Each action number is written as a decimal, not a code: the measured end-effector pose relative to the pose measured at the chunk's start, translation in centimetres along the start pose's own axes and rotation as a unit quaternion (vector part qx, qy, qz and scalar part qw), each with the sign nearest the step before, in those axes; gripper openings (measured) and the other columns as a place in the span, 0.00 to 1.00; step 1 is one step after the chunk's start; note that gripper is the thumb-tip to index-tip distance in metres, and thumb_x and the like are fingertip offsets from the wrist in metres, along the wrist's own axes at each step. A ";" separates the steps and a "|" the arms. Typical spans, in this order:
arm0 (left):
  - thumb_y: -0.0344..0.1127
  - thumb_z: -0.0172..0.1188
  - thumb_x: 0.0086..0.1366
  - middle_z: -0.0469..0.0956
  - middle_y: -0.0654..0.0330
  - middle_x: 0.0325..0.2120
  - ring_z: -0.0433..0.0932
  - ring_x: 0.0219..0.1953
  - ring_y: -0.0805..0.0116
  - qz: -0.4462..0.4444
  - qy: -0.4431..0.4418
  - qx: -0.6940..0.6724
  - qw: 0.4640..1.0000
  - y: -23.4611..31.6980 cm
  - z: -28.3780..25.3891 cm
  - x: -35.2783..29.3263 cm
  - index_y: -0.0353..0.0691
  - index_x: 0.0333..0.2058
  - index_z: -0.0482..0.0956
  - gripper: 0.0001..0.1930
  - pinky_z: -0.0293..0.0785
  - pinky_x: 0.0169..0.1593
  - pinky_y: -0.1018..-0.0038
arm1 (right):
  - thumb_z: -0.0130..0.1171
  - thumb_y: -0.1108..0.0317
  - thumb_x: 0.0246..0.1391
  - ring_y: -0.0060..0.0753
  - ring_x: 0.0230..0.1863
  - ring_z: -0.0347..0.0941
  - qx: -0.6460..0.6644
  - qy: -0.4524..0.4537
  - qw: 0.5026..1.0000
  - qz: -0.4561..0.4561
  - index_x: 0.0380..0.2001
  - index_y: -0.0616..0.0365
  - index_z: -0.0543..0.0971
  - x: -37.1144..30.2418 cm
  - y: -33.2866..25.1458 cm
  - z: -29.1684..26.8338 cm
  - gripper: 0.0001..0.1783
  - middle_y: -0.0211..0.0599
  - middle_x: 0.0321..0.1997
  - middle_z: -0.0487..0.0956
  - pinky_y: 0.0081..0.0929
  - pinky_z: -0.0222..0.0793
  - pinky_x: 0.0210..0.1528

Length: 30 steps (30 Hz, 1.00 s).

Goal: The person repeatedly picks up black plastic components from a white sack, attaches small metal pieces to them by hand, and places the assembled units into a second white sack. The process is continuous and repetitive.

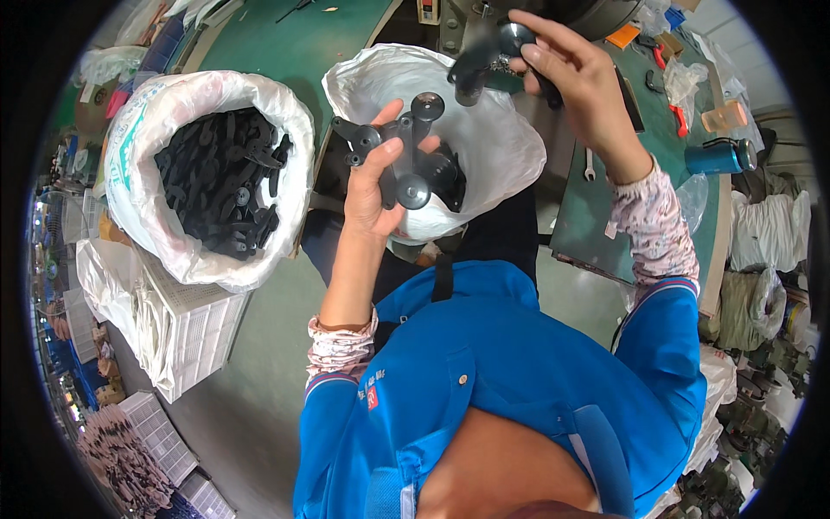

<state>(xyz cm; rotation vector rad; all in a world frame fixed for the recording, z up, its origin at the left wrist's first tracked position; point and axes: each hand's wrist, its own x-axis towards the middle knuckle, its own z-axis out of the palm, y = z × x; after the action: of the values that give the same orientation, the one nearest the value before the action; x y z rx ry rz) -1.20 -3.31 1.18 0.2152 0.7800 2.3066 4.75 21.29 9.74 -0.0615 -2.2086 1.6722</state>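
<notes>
My left hand (367, 195) is closed around a small bunch of black plastic arm-shaped parts (415, 191) with round, cup-like ends, above the mouth of a white plastic bag (510, 164). Up and to the right, my right hand (584, 73) pinches another black part with a round end (516, 36) between thumb and fingers. Right beside it is a blurred dark piece (469, 80); whether it is joined to the held part I cannot tell. More black parts (443, 173) lie inside the bag, partly hidden by my left hand.
To the left, a white sack (294, 164) full of similar black parts (212, 177) stands by a white plastic crate (203, 337). A green table (596, 221) at the right bears a wrench (590, 164), a blue bottle (719, 156) and red-handled tools (679, 121). Dark machinery (605, 16) stands at the top.
</notes>
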 end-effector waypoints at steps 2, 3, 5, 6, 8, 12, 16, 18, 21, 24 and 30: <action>0.30 0.60 0.57 0.73 0.47 0.47 0.80 0.44 0.56 -0.003 0.008 0.009 1.000 -0.1 -0.4 0.0 0.36 0.60 0.61 0.31 0.81 0.46 0.64 | 0.52 0.65 0.61 0.17 0.15 0.64 0.047 0.124 0.976 0.172 0.49 0.65 0.74 4.3 -4.7 2.6 0.17 0.32 0.19 0.75 0.16 0.59 0.17; 0.30 0.61 0.56 0.73 0.47 0.48 0.79 0.44 0.55 -0.006 0.010 0.013 1.000 -0.1 -0.4 -0.1 0.36 0.60 0.62 0.32 0.80 0.45 0.63 | 0.51 0.66 0.62 0.18 0.11 0.63 0.080 0.087 0.987 0.109 0.46 0.66 0.75 4.1 -4.5 2.1 0.15 0.34 0.18 0.76 0.16 0.59 0.15; 0.30 0.61 0.57 0.74 0.47 0.47 0.80 0.43 0.55 -0.002 0.002 0.024 1.000 0.0 0.1 -0.2 0.36 0.59 0.63 0.30 0.81 0.44 0.64 | 0.50 0.68 0.62 0.19 0.08 0.63 0.114 0.019 0.990 0.085 0.42 0.67 0.75 4.4 -3.9 1.0 0.13 0.36 0.20 0.77 0.17 0.59 0.12; 0.29 0.61 0.57 0.74 0.47 0.46 0.80 0.43 0.55 -0.002 -0.003 0.030 1.000 0.0 0.2 -0.3 0.36 0.58 0.63 0.30 0.81 0.44 0.65 | 0.50 0.68 0.62 0.20 0.09 0.64 0.111 -0.006 0.986 0.123 0.42 0.67 0.75 5.4 -3.4 0.5 0.13 0.36 0.22 0.78 0.17 0.60 0.12; 0.29 0.61 0.57 0.75 0.47 0.45 0.80 0.43 0.54 -0.014 0.016 0.024 0.999 -0.2 -0.3 -0.1 0.36 0.56 0.65 0.28 0.81 0.43 0.66 | 0.50 0.69 0.62 0.20 0.09 0.65 0.109 -0.028 0.979 0.172 0.44 0.68 0.74 5.9 -2.9 0.2 0.13 0.36 0.24 0.79 0.17 0.59 0.11; 0.30 0.63 0.56 0.77 0.48 0.41 0.80 0.42 0.55 -0.008 0.050 0.022 0.998 -0.1 0.1 -0.3 0.32 0.48 0.71 0.21 0.81 0.42 0.68 | 0.50 0.70 0.61 0.20 0.10 0.66 0.129 0.008 0.974 0.188 0.49 0.69 0.71 5.3 -2.0 1.7 0.16 0.35 0.23 0.79 0.16 0.58 0.11; 0.30 0.63 0.56 0.78 0.49 0.40 0.80 0.42 0.57 -0.005 0.056 0.014 0.998 -0.7 0.4 0.0 0.31 0.46 0.72 0.19 0.81 0.43 0.67 | 0.53 0.55 0.61 0.24 0.38 0.77 0.106 -0.032 0.979 0.171 0.48 0.56 0.74 -0.5 2.0 2.3 0.19 0.33 0.40 0.79 0.18 0.70 0.35; 0.30 0.63 0.56 0.77 0.50 0.40 0.81 0.41 0.58 -0.022 0.060 0.016 0.998 -1.0 0.6 0.1 0.31 0.46 0.72 0.20 0.80 0.44 0.66 | 0.57 0.63 0.58 0.23 0.39 0.76 0.084 -0.046 0.988 0.124 0.44 0.57 0.75 -2.6 3.9 4.0 0.14 0.31 0.39 0.79 0.20 0.71 0.37; 0.30 0.63 0.56 0.78 0.51 0.39 0.81 0.39 0.59 -0.030 0.042 0.020 0.998 -1.6 0.7 -0.1 0.32 0.46 0.71 0.20 0.80 0.42 0.67 | 0.59 0.72 0.56 0.21 0.40 0.74 0.133 -0.039 0.987 0.079 0.40 0.59 0.74 -3.5 5.2 5.2 0.08 0.32 0.39 0.78 0.21 0.71 0.44; 0.30 0.64 0.56 0.77 0.55 0.36 0.80 0.36 0.63 -0.026 0.060 0.019 0.998 -1.6 0.9 -0.3 0.33 0.45 0.72 0.18 0.79 0.40 0.69 | 0.53 0.73 0.59 0.21 0.39 0.74 0.254 0.013 0.963 0.088 0.39 0.61 0.73 -2.2 5.0 4.5 0.06 0.32 0.37 0.77 0.23 0.72 0.47; 0.29 0.64 0.55 0.77 0.57 0.35 0.79 0.35 0.66 -0.011 0.048 0.032 0.998 -1.9 0.5 -0.3 0.34 0.43 0.73 0.16 0.77 0.39 0.71 | 0.51 0.71 0.61 0.17 0.37 0.71 0.175 -0.031 0.984 0.029 0.47 0.59 0.75 -3.8 3.0 4.7 0.12 0.28 0.38 0.76 0.20 0.74 0.42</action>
<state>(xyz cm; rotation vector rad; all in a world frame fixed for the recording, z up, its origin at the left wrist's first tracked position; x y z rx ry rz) 0.21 -2.15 0.47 0.1249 0.9013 2.2872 6.32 16.87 4.89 0.0184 -1.9377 2.0941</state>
